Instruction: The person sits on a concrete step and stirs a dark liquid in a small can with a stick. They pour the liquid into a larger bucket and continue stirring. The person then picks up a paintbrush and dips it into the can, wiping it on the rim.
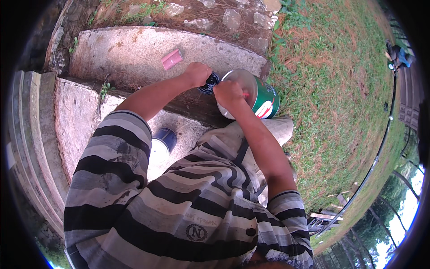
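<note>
My left hand is closed at the edge of a small dark round lid or can with white markings on top, on the shadowed step. Just right of it, my right hand is closed over the near side of a large green-and-white cylindrical bucket with a pale interior. A bit of red shows by my fingers; what they grip is hidden. A small pink rectangular object lies on the pale step above my left hand.
A blue cylindrical can with a white top stands on the lower step. Grass spreads to the right, with a black hose and scrap wood farther off. Wooden rails or stairs are at the far left.
</note>
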The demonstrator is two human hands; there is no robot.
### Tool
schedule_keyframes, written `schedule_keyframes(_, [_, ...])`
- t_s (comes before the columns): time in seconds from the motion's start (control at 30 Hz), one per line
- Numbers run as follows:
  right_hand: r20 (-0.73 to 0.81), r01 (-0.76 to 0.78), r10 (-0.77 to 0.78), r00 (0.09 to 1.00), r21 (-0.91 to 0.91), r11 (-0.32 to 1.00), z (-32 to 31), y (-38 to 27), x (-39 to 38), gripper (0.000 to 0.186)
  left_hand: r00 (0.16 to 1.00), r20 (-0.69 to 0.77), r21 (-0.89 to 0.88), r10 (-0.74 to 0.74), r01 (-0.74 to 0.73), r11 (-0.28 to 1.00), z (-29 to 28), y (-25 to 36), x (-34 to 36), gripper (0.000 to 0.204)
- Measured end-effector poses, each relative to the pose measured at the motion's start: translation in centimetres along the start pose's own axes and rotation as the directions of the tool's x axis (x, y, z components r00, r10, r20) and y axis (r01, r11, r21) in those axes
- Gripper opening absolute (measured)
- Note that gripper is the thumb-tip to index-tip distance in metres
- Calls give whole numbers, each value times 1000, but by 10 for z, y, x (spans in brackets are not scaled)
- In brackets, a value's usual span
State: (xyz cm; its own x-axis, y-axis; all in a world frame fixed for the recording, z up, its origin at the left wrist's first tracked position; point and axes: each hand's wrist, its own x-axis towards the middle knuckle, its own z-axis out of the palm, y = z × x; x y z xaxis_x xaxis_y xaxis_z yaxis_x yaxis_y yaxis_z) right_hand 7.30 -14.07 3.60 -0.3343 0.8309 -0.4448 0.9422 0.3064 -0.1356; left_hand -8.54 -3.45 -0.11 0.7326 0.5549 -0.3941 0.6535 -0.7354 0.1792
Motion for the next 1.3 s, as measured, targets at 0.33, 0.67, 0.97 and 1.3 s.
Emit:
schedule_keyframes(0.33, [9,-16,16,1000,7,1000,-12,0,-7,23,1000,32,7,2,-2,1000,-3,1,1,22])
schedule_keyframes(0.67, [-47,-7,8,999,30,1000,-9,8,-15,23,999,-15,-26,39,-39,999,4,-3,1,15])
schedule_keyframes(0.97, [-3,-14,14,1000,37,999,-12,9,-15,24,999,-10,4,44,-44,999,5,-5,1,16])
schedule_keyframes(1.3, [-13,3,-2,1000,55,998,-14,7,-16,24,999,-3,1,44,-44,999,3,-6,-2,18])
